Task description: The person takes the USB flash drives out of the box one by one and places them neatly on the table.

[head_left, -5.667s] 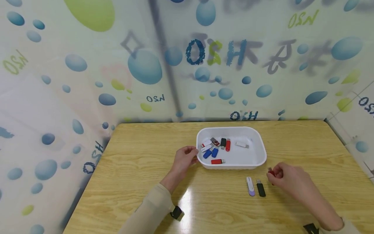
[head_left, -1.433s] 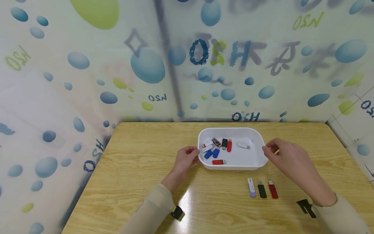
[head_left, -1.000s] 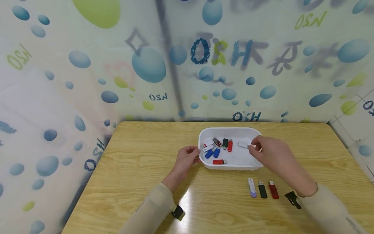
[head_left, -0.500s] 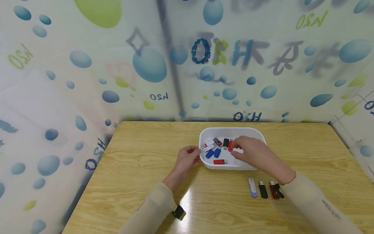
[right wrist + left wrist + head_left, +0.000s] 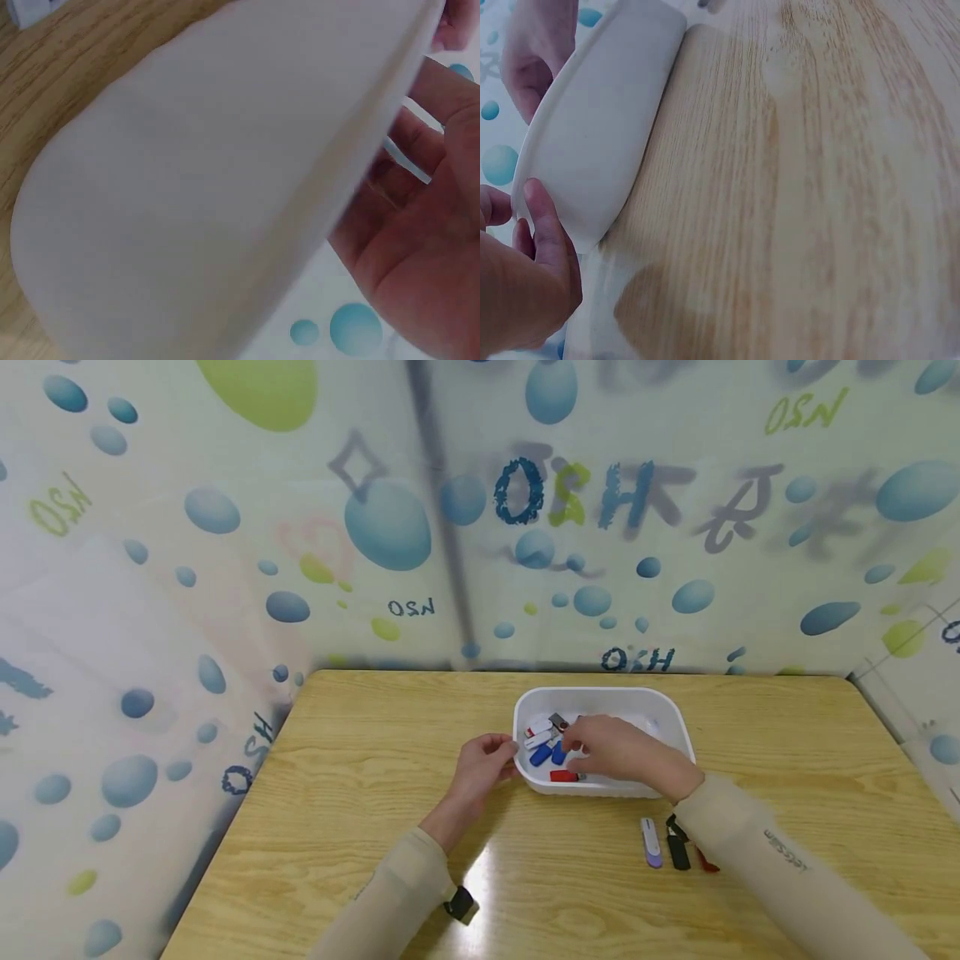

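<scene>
While the wooden bench (image 5: 375,718) carried the white tray (image 5: 600,788), the step in hand appeared to be picking something small out of it; the next move probably called for a pinch on one piece without dragging its neighbours. The right hand (image 5: 624,752) reached inside, thumb and fingers apart; contact was unclear. The left hand (image 5: 480,768) pinched the tray's left rim. Inside lay two blue sticks (image 5: 541,755), two white sticks (image 5: 537,740), a red stick (image 5: 564,776) and a grey stick (image 5: 557,722). In front lay a white-and-purple stick (image 5: 651,843) and a black stick (image 5: 678,854).
</scene>
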A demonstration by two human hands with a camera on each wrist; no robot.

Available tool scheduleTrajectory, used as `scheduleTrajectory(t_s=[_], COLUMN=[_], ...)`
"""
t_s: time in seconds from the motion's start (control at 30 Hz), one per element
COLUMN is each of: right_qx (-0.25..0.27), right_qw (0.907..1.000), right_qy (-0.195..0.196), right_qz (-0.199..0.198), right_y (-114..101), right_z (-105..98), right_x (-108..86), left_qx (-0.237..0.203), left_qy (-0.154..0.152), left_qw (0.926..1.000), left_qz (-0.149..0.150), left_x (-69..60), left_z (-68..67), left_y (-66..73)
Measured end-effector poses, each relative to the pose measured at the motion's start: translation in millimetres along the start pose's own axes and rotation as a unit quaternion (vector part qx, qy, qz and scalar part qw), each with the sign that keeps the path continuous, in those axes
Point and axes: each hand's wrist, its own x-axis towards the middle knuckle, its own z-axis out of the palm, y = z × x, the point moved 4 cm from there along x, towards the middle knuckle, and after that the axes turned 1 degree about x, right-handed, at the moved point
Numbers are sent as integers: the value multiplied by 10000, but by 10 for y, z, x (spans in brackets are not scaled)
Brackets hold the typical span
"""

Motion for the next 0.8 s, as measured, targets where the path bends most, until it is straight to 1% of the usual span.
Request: scheduleTrajectory(t_s=[0.2,0.33,0.4,0.63,0.8], right_qx=[-288,-413,-417,-476,-701], right_qw=[9995,9990,9990,9978,9961], right_qy=[-107,-153,-176,-269,-365], right_qz=[-115,-84,-68,-372,-392], right_y=[-77,-79,-78,-108,-117], right_z=[136,187,205,222,224], right_x=[88,143,171,215,220], left_qx=[20,10,2,24,18], left_qy=[20,20,34,0,18], left_qw=[10000,10000,10000,10000,10000], left_qz=[-5,11,-7,-58,-62], left_x=[0,0,2,-14,-16], left_z=[-1,2,-4,-4,6], left_y=[-1,2,1,18,28])
